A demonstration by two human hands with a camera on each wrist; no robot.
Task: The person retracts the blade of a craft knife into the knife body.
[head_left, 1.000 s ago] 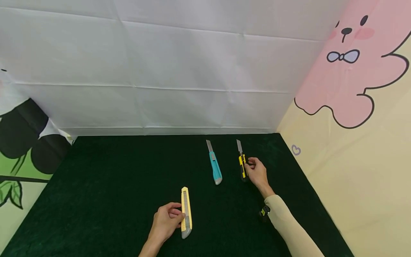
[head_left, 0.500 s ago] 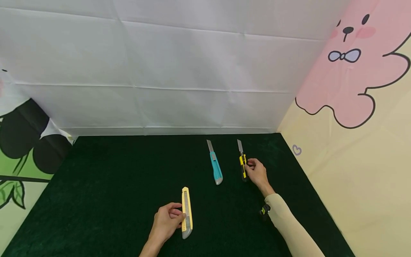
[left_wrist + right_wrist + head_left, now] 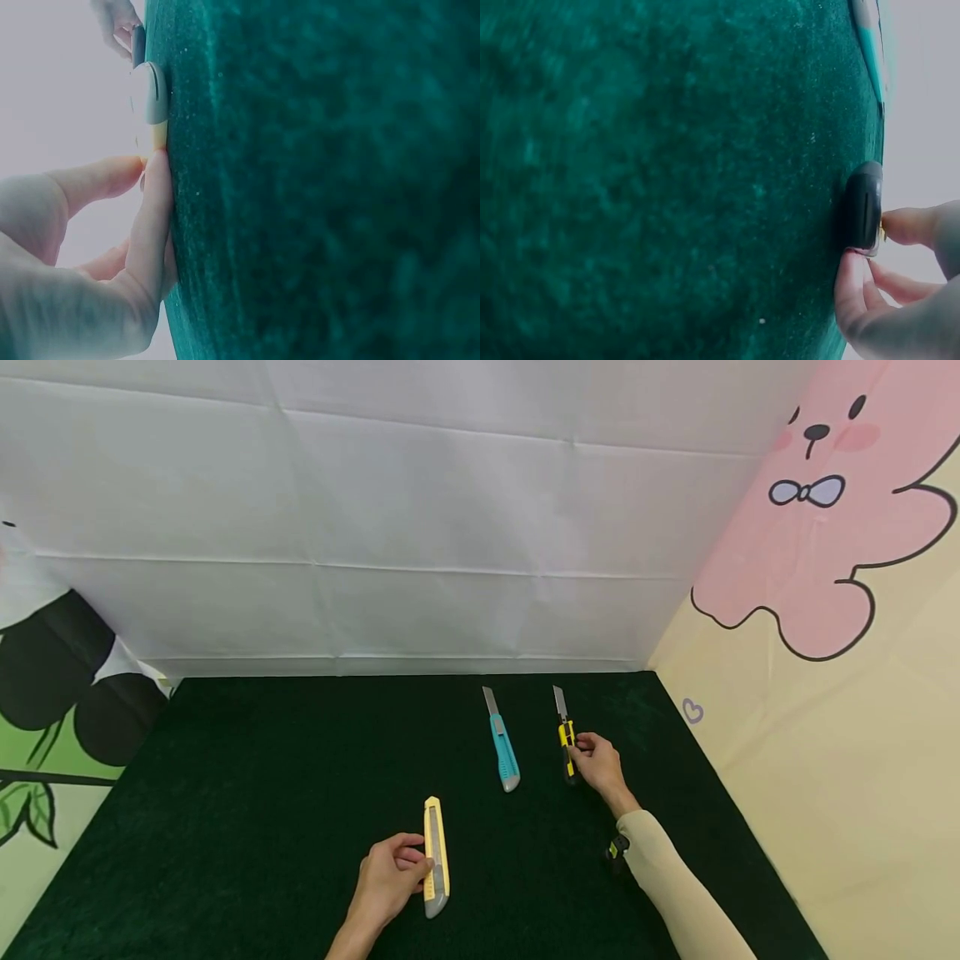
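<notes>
Three utility knives lie on the dark green cloth. My left hand (image 3: 388,875) pinches the pale yellow utility knife (image 3: 433,827) by its edges near the grey end, thumb on top; no blade shows past its tip. In the left wrist view its grey end (image 3: 150,94) lies flat on the cloth. My right hand (image 3: 602,768) holds the yellow-and-black utility knife (image 3: 566,735), thumb on its upper face and fingers along its right side. Its blade sticks out at the far end. Between them lies a teal utility knife (image 3: 505,752) with its blade out, untouched.
The green cloth (image 3: 262,793) covers the tabletop. A white fabric wall (image 3: 420,527) rises at the back edge. On the right stands a cream wall (image 3: 840,760) with a pink bear print, and a printed panel (image 3: 52,693) stands on the left.
My right hand has shifted slightly down and to the left, its thumb a little further over the yellow-and-black utility knife. The left hand and the three knives look unmoved.
</notes>
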